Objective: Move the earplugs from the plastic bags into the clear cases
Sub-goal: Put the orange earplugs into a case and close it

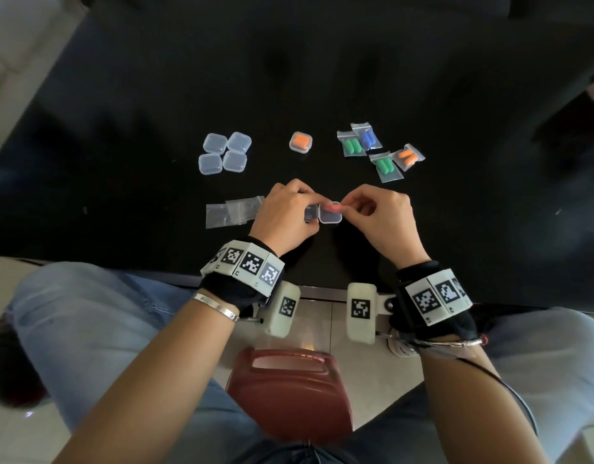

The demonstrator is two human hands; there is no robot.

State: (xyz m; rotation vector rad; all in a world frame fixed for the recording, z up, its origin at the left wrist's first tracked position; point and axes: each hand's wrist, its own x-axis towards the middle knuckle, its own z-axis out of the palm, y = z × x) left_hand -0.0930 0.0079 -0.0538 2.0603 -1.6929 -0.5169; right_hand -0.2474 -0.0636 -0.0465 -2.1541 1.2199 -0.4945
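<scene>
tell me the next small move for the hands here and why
Probably lower the pink earplug into the open clear case and let go. The right hand pinches the earplug just above the case's rim, while the left hand steadies the case on the black table. The case looks empty, so nothing seems to block the drop.

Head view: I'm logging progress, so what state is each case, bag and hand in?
Four clear cases: shut, empty, grouped.
Orange-filled case: shut, holds orange earplugs.
Open case: lid up, between both hands.
Pink earplug: pinched above the open case.
Four full bags: still hold green, blue, orange earplugs.
Empty bags: flat, emptied.
Left hand: steadying the open case.
Right hand: pinching the pink earplug.
</scene>
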